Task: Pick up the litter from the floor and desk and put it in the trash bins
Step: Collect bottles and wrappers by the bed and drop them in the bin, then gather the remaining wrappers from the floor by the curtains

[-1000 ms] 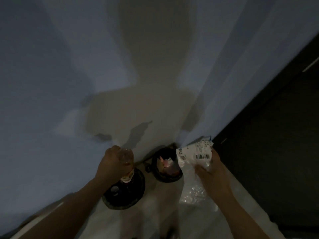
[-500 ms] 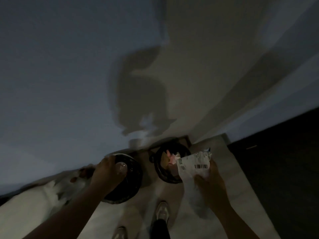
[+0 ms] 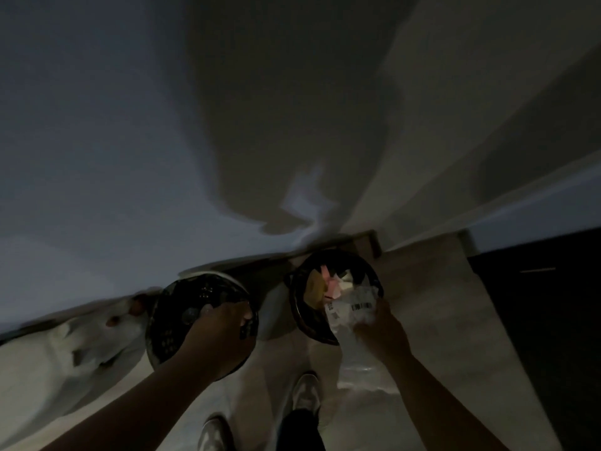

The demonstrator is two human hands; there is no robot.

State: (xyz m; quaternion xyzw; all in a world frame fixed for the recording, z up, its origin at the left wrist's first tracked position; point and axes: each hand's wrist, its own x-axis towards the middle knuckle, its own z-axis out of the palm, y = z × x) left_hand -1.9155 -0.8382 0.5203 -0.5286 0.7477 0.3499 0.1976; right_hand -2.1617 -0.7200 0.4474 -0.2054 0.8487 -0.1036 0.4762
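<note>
Plastic wrapper [image 3: 353, 305], barcode up, pinched by right hand [image 3: 380, 330], now overhangs right bin [image 3: 294, 304] | left hand [image 3: 221, 333] has sunk onto left bin [image 3: 169, 291], its grip impossible to tell | release looks imminent

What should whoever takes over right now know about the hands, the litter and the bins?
Left hand: over the left bin, beside a pale round item; grip unclear in the dark.
Right hand: grips a barcode-labelled clear plastic bag at the rim of the right bin.
Done: right bin already holds yellow, pink and white scraps.
Left: drop the bag in; no other litter shows here.
</note>
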